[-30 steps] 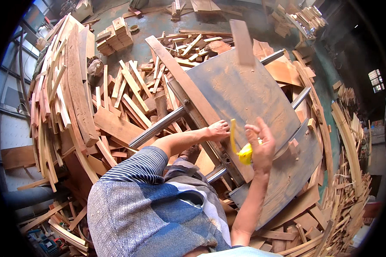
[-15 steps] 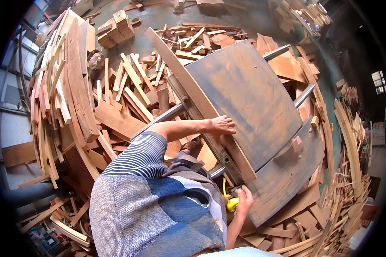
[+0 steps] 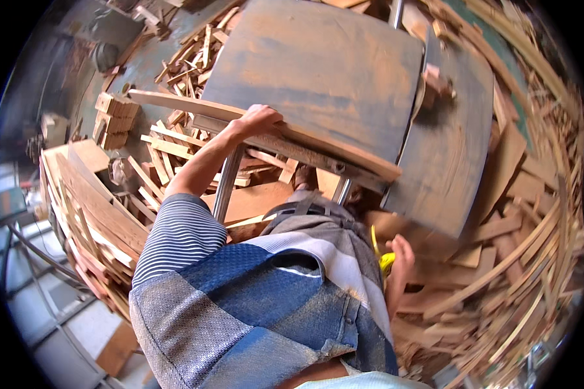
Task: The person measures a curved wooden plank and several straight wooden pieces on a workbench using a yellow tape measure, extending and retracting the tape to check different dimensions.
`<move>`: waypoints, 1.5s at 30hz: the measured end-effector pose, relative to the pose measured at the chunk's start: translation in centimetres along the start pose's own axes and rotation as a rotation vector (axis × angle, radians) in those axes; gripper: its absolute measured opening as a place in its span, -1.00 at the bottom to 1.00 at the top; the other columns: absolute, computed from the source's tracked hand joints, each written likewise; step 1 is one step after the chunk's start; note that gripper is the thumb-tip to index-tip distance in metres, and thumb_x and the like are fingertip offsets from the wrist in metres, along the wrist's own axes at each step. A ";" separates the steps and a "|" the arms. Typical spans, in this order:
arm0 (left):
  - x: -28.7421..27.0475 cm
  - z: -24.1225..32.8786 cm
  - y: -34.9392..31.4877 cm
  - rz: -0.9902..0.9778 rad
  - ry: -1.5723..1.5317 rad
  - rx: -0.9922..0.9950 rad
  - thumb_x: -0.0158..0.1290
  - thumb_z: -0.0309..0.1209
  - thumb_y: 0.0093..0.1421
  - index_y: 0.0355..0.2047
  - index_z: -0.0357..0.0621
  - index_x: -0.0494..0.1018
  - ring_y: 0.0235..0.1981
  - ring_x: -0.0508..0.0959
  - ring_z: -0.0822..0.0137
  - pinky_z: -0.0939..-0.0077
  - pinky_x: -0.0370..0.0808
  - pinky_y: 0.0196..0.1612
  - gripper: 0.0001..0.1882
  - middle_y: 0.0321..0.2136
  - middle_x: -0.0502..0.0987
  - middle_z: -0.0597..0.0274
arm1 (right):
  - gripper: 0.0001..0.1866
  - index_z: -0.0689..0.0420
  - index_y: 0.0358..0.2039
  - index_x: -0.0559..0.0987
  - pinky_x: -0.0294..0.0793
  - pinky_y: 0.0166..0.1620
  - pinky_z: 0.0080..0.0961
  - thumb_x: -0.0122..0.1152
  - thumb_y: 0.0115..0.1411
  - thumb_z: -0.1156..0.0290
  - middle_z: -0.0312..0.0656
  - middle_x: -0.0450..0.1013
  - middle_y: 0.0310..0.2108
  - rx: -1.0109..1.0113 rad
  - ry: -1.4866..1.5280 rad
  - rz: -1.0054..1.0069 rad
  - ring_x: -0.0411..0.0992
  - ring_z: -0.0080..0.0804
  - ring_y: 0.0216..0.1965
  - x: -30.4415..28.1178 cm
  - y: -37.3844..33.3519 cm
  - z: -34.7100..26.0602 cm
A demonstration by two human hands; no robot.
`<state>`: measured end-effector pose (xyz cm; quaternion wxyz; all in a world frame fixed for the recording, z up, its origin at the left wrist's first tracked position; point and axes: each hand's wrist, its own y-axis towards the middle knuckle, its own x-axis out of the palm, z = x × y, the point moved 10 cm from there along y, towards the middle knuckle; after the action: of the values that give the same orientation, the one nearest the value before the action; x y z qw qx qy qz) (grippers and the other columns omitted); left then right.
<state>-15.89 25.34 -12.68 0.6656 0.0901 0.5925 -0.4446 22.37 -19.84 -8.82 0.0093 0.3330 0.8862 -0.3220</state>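
A long wooden board (image 3: 331, 146) lies along the near edge of a worn, rust-stained metal machine table (image 3: 318, 65). My left hand (image 3: 259, 121) is closed over the board left of its middle, fingers curled over the far side and partly hidden. Beside my waist, off the table's near right corner, my right hand (image 3: 401, 256) is closed around a yellow tape measure (image 3: 387, 262). Its body is partly covered by the fingers, and a short yellow strip stands up from it. Neither the tape nor my right hand touches the board.
A slot divides the tabletop, with a small wooden block (image 3: 438, 87) over it. Metal rails (image 3: 227, 185) stick out below the near edge. Offcuts (image 3: 169, 146) pile up at left, more scrap wood (image 3: 499, 259) at right. Stacked blocks (image 3: 115, 120) stand far left.
My view has turned, so the table now sits higher and the board lies flatter across it. My left hand has gone from fingers spread on the board to curled over it. The right still has the tape measure.
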 end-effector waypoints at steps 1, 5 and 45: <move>-1.5 1.8 -0.7 0.107 0.020 0.064 0.32 -0.16 0.06 -0.34 -0.07 0.58 -0.23 0.62 0.00 0.12 0.55 -0.19 -0.71 -0.36 0.62 0.16 | -0.61 0.38 0.08 0.55 0.47 0.01 -0.50 0.22 0.34 0.40 -0.11 0.61 -0.18 0.014 -0.012 0.020 0.54 -0.43 -0.15 0.1 -0.5 -0.4; -2.9 3.4 -2.9 0.325 0.009 0.164 0.25 -0.23 0.16 -0.39 -0.11 0.49 -0.28 0.59 0.06 0.18 0.54 -0.21 -0.76 -0.41 0.57 0.19 | -0.61 0.41 0.07 0.55 0.47 -0.01 -0.52 0.25 0.32 0.40 -0.09 0.61 -0.19 0.099 0.019 0.045 0.55 -0.41 -0.15 1.1 -1.0 0.3; 0.4 11.8 1.9 0.126 0.105 0.099 0.42 0.03 -0.06 0.27 -0.17 0.30 0.42 0.14 -0.09 -0.04 0.08 0.44 -0.04 0.34 0.23 -0.08 | -0.49 0.27 0.09 0.60 0.52 -0.07 -0.37 0.39 0.28 0.15 -0.21 0.55 -0.03 0.100 0.394 0.456 0.50 -0.40 -0.10 -28.4 23.0 3.8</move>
<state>-6.25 18.56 -10.49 0.6549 0.1833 0.5971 -0.4254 57.42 -25.47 -18.29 -0.1072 0.5796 0.7562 -0.2840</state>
